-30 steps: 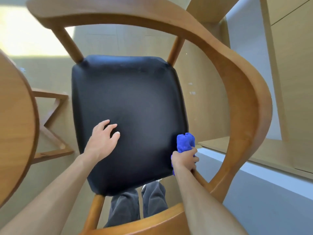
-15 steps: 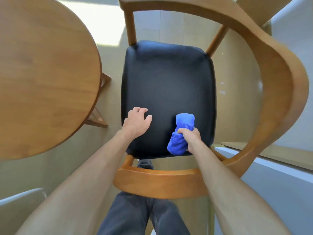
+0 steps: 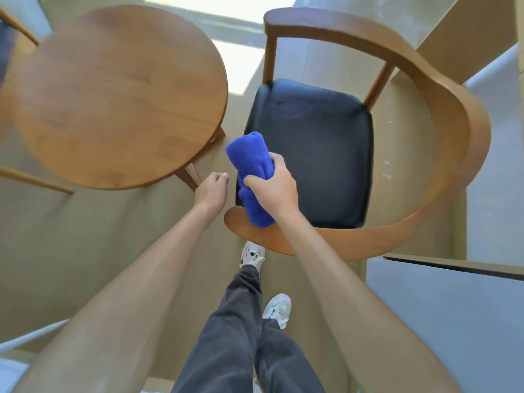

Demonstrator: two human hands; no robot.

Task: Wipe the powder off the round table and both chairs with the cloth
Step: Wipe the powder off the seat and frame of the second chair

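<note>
Head view, only one available: right hand point(image 3: 276, 191) has come up off the black padded seat point(image 3: 312, 154) of the curved-back wooden armchair point(image 3: 442, 109), fingers wrapped round the bunched blue cloth point(image 3: 251, 165), which now hangs over the seat's left edge, mid-frame, and looks clear of it. Half a second back the cloth was low on the seat's near edge; a second back, at its right corner. Left hand point(image 3: 212, 191) was spread on the seat, now off it, loosely curled, holding nothing, just left of the cloth and below the rim of the round wooden table point(image 3: 119, 97) in the upper left. View has swung left too, table now nearly whole in frame. My read: seat pass done, moving on to the table or armrest. Can't make out powder on seat or tabletop; a few pale specks on the floor at right, blurred. Second chair point(image 3: 8, 41) cut off at the upper-left edge, motion-smeared. Cloth's lower end overlaps the near armrest; contact unclear.
</note>
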